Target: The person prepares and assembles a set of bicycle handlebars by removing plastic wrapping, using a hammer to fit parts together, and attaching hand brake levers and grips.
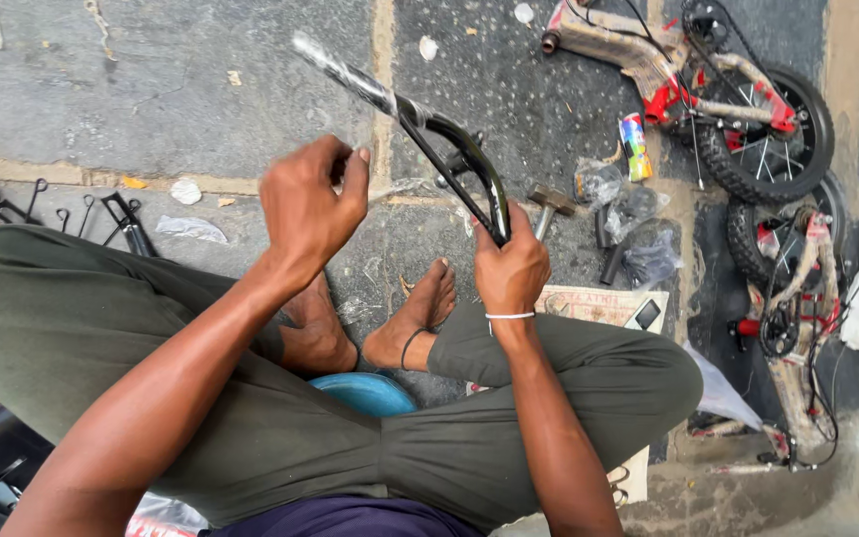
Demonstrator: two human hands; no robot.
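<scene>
Your right hand point(511, 267) clamped round black bicycle fork point(449, 159), low on its curved blades, above your bare feet. Fork's wrapped stem points up-left, blurred. Your left hand point(310, 204) raised beside fork, fingers curled in loose fist; whether it grips anything, cannot tell. Hammer point(549, 204) on stone paving just right of fork. Small bicycle frames point(748, 119) with wheels well apart, far right. Spanners point(82, 214) far left.

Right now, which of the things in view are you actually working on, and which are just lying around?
In hand:
- black bicycle fork, gripped by the right hand
- left hand, closed beside the fork

Lying about:
- hammer
- spanners
- spray can
- two small wrapped bicycles
- plastic bags
</scene>
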